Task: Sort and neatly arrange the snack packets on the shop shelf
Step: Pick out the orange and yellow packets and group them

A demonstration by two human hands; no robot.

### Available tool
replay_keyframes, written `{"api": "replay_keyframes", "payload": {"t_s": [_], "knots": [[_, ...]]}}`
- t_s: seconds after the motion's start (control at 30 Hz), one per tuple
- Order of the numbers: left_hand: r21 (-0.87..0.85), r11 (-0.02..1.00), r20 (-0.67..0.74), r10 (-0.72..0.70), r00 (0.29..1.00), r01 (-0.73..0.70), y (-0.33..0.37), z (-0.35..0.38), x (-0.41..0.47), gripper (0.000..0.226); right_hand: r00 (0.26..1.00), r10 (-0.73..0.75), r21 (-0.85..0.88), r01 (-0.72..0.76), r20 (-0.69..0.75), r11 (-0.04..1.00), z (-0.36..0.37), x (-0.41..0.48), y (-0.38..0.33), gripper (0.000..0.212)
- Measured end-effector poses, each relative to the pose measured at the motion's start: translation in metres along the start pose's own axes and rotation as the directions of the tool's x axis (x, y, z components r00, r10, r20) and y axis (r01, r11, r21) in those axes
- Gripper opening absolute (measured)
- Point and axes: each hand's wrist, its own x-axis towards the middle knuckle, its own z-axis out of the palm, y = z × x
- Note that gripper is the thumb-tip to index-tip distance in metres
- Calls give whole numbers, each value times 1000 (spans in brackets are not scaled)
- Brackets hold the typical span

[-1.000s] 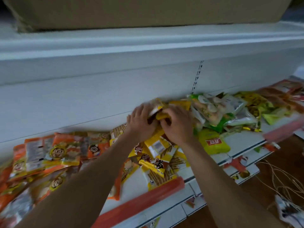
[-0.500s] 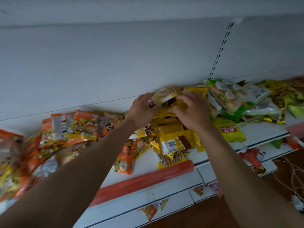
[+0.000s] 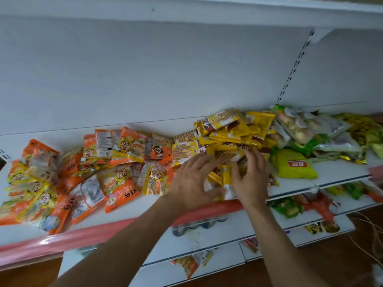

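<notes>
A heap of yellow snack packets (image 3: 230, 133) lies at the middle of the white shop shelf (image 3: 331, 172). Orange packets (image 3: 87, 172) with a cartoon face are spread over the shelf's left half. My left hand (image 3: 192, 181) hovers with spread fingers over the front of the yellow heap. My right hand (image 3: 251, 179) lies beside it, fingers spread on loose yellow packets near the shelf's front edge. Neither hand grips anything that I can see.
Green and clear packets (image 3: 300, 129) are piled to the right, with a lime-green bag (image 3: 294, 164) in front. A red price strip (image 3: 83, 237) runs along the shelf's front edge. Lower shelves (image 3: 228, 235) hold scattered packets. An upper shelf (image 3: 186, 9) overhangs.
Both hands have let go of the yellow packets held at the back of the heap and moved toward the shelf's front. The camera has tilted and shows more of the left.
</notes>
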Motion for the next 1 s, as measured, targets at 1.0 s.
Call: {"api": "replay_keyframes", "payload": {"t_s": [1.0], "knots": [[-104,930,19,-351,936,351,-61,-11,31,74,966,-102,-51,117,238,992,7,12,10,60]]}}
